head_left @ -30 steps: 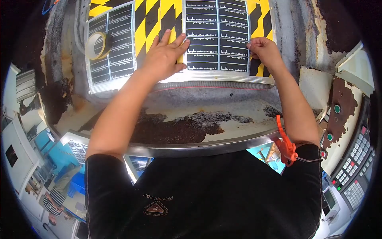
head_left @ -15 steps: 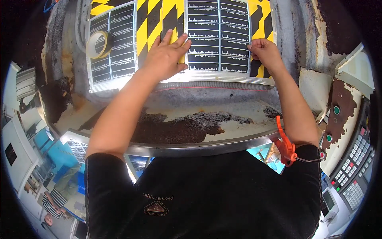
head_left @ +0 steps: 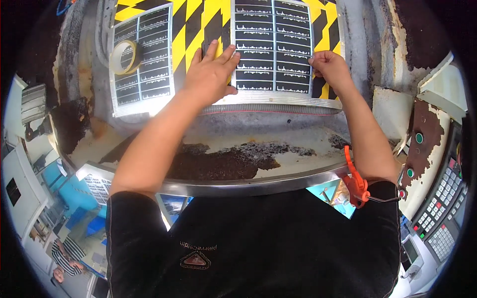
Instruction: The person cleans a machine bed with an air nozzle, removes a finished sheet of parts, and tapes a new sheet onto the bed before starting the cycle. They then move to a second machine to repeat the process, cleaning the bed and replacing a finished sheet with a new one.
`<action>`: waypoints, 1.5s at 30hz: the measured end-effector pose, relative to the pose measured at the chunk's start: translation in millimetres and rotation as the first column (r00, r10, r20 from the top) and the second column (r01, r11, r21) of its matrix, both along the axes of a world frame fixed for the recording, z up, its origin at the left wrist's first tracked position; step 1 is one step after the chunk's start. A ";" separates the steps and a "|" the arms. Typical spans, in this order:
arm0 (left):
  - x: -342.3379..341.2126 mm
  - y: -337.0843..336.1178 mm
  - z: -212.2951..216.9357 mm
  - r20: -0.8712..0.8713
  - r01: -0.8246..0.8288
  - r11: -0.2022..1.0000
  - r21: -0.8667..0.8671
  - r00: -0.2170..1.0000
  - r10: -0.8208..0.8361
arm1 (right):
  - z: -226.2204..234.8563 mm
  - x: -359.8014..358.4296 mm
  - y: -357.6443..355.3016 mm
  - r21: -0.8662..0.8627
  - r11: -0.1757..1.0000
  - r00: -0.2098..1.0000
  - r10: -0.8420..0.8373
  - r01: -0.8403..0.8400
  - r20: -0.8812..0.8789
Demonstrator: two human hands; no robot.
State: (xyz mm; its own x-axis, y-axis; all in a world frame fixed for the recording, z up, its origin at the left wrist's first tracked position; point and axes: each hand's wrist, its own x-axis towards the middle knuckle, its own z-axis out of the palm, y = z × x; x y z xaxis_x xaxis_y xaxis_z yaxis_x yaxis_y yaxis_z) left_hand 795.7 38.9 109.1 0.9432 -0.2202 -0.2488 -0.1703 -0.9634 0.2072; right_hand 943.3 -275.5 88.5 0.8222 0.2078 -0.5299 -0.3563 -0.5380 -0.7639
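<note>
Across the top of the work surface runs a yellow-and-black striped panel [head_left: 198, 30], and below it a broad rusty metal ledge [head_left: 233, 159] with flaking brown patches and a bright curved edge nearest the person. On the stripes, right of centre, lies a sheet of black labels [head_left: 273, 44], set in rows and columns with pale gaps between them; its lower edge sits just above a ribbed metal strip [head_left: 268, 107]. A second, similar label sheet [head_left: 144, 59] lies to the left, tilted a little, well apart from the first. At the far right stands a control panel [head_left: 442, 208] with green buttons and a grey keypad.

The person's left hand [head_left: 211, 74] lies flat and spread, palm down, fingers fanned and resting on the left edge of the right-hand sheet where it meets the stripes. The right hand [head_left: 330, 67] is curled at the sheet's right edge, thumb and fingertips drawn together as if nipping that edge, though from here I can't make out exactly what sits between them.

A roll of pale tape [head_left: 124, 55] rests on the left sheet, near its upper corner. An orange spring clamp [head_left: 357, 181] grips the bright rim of the ledge beside the right elbow.
</note>
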 end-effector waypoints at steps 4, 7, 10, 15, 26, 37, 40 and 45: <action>1.0 -2.8 3.6 -0.022 -0.027 0.999 -0.023 0.999 0.026 | 1.3 0.4 1.6 -0.055 0.998 0.999 0.037 -0.036 0.006; 1.5 -3.6 4.3 -0.033 -0.054 0.998 -0.043 0.998 0.053 | 2.4 -0.3 3.3 -0.062 0.997 0.999 0.038 -0.037 0.013; 2.2 -2.9 3.1 -0.038 -0.062 0.995 -0.079 0.998 0.059 | 2.8 -1.5 4.1 -0.080 0.996 0.999 0.029 -0.027 0.029; 2.7 -3.2 2.1 -0.044 -0.057 0.995 -0.077 0.998 0.054 | -0.2 -2.4 4.1 -0.061 0.997 0.999 0.041 -0.039 0.030; 3.2 -4.6 3.3 -0.082 -0.067 0.997 -0.044 0.995 0.063 | -3.4 -1.9 3.0 -0.087 0.996 0.998 0.011 -0.006 0.060; 3.1 -3.1 1.9 -0.068 -0.075 0.994 -0.080 0.995 0.069 | 0.9 -2.8 6.7 -0.062 0.998 0.999 0.008 -0.005 0.047; 3.0 -3.1 2.1 -0.071 -0.073 0.994 -0.079 0.995 0.067 | 0.7 -2.4 6.1 -0.102 0.995 0.998 0.022 -0.016 0.056; 3.3 -3.6 4.2 -0.085 -0.073 0.995 -0.075 0.994 0.066 | 0.2 -1.5 5.4 -0.070 0.997 0.999 0.028 -0.027 0.018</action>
State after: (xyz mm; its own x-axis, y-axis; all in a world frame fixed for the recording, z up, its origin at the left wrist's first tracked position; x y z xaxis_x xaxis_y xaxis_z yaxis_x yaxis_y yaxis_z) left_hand 798.9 35.2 113.3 0.9339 -0.1765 -0.3108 -0.0826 -0.9527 0.2926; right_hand 941.8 -270.0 88.8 0.8270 0.1936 -0.5279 -0.3263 -0.5994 -0.7310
